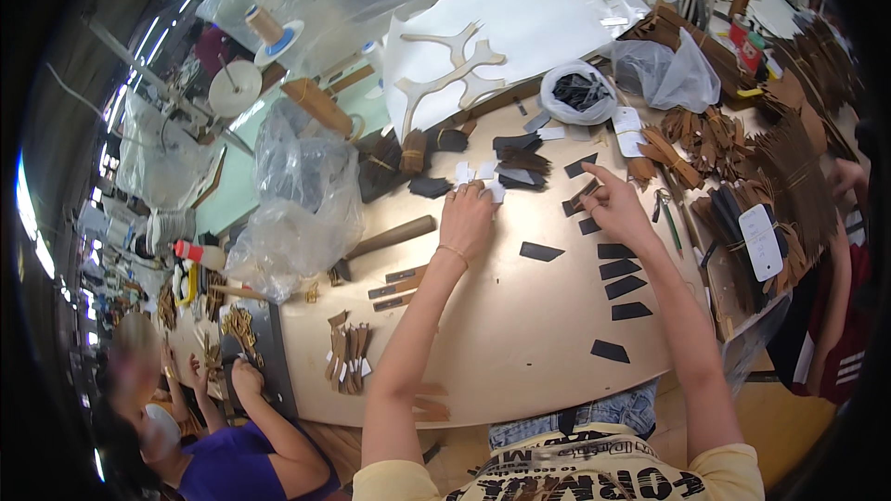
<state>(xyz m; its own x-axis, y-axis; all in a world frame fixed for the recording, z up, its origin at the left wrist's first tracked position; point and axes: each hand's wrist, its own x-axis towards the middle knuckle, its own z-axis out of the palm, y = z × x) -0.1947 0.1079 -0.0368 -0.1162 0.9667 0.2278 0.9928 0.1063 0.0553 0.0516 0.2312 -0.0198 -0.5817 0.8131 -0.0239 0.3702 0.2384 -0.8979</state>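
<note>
My left hand (466,221) is at the back of the table, its bent fingers pressed together on small white paper slips (486,173). My right hand (616,211) is over a dark flat strip (580,198) at the right, its index finger stretched out and its other fingertips at the strip. Further dark slant-cut pieces, which look like leather, lie apart in a column below it, such as this piece (621,269). One dark piece (541,251) is between my arms, and another (610,351) is near the front edge.
Bundled dark strips (522,167), a wooden-handled hammer (390,237) and brown strips (348,353) lie on the table (492,334). A plastic-lined tub (577,93) stands behind. Brown bundles (780,176) fill the right side. Co-workers sit at left (251,455) and right (835,306).
</note>
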